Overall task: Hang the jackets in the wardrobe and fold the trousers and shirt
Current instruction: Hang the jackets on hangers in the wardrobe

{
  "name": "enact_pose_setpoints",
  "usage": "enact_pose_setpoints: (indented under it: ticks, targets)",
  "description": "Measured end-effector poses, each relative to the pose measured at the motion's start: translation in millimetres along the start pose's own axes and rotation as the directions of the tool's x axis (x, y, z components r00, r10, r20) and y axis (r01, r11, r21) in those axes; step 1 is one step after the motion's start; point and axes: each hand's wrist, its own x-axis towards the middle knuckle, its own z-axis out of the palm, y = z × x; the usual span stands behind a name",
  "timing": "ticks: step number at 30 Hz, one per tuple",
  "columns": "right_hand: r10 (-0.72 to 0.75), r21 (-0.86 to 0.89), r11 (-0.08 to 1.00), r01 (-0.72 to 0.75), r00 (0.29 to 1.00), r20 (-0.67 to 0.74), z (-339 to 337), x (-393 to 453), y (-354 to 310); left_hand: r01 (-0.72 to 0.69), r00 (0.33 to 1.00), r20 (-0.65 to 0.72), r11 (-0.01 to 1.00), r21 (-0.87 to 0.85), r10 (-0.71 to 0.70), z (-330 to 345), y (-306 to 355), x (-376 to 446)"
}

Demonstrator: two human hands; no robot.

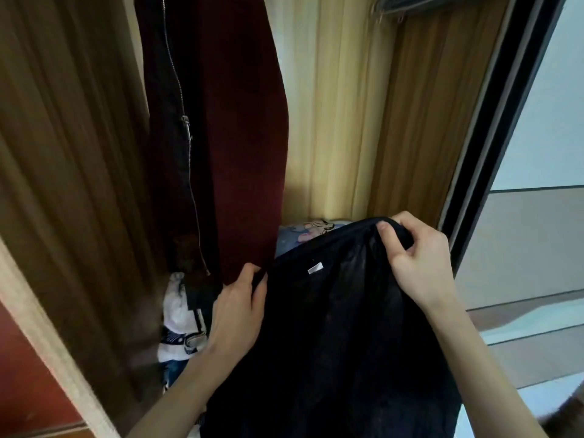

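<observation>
Both hands hold a black garment up at the open wardrobe.
Left hand and right hand each pinch the black garment by its top edge, beside the hung red jacket; I'd keep that edge taut and level.

white tag on dark garment, seemingly blank

Black garment, dark red jacket, brown wardrobe wall
</observation>
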Motion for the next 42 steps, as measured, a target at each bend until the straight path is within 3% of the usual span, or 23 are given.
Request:
enact_pose_setpoints:
  ticks: [3, 5, 7, 10, 12, 15, 17, 22, 25, 29, 34, 38, 42]
  targets:
    - [-0.017, 0.063, 0.998, 0.014, 0.999, 0.045, -10.0, 18.9, 12.1, 0.049, 0.998, -0.025, 0.992, -0.113, -0.052, -18.8, 34.2, 10.6]
    - [-0.030, 0.097, 0.995, 0.023, 0.997, 0.072, -13.9, 29.4, 13.8, 0.141, 0.990, 0.064, 0.946, -0.290, -0.128, -31.5, 49.1, 22.7]
    - [-0.035, 0.154, 0.988, 0.022, 0.996, 0.080, -17.5, 38.9, 14.2, 0.155, 0.985, 0.130, 0.922, -0.355, -0.115, -42.3, 56.2, 32.3]
    - [0.011, 0.275, 0.961, -0.030, 0.997, 0.070, -20.5, 52.8, 15.9, -0.042, 0.994, 0.085, 0.974, -0.221, 0.062, -54.7, 63.1, 43.6]
    - [0.037, 0.341, 0.938, -0.054, 0.998, 0.058, -23.9, 62.2, 15.1, -0.091, 0.981, 0.150, 0.972, -0.216, 0.126, -60.3, 70.7, 50.6]
    - [0.036, 0.393, 0.919, -0.044, 0.999, 0.028, -31.4, 76.7, 10.6, -0.012, 0.947, 0.307, 0.970, -0.244, 0.090, -64.7, 78.9, 59.8]
    - [0.027, 0.406, 0.913, -0.036, 0.999, 0.028, -35.4, 86.2, 6.1, -0.045, 0.927, 0.358, 0.980, -0.196, 0.114, -67.6, 80.6, 64.9]
    - [0.025, 0.393, 0.919, -0.026, 1.000, 0.007, -45.5, 101.3, 2.3, -0.156, 0.905, 0.410, 0.985, 0.077, 0.111, -75.7, 70.5, 81.3]
    - [-0.021, 0.365, 0.931, 0.007, 0.999, 0.035, -46.1, 104.5, 4.9, -0.151, 0.944, 0.314, 0.979, 0.137, 0.102, -80.0, 60.2, 90.6]
    - [-0.116, 0.230, 0.968, 0.103, 0.992, 0.043, -50.0, 114.3, 8.5, -0.158, 0.987, 0.076, 0.950, 0.268, 0.143, -84.8, 74.4, 105.1]
    - [-0.260, -0.076, 0.964, 0.254, 0.962, -0.081, -60.7, 140.1, 10.1, -0.237, 0.967, -0.076, 0.968, 0.083, 0.243, -97.7, 125.2, 142.4]
    - [-0.309, -0.196, 0.938, 0.287, 0.947, -0.088, -59.3, 160.6, -0.3, -0.189, 0.981, -0.067, 0.978, -0.092, 0.183, -120.5, 160.3, 178.9]
    - [-0.314, -0.233, 0.922, 0.310, 0.949, 0.018, -45.8, 184.4, -13.5, -0.096, 0.967, -0.228, 0.991, 0.091, 0.114, -140.4, 171.1, 214.6]
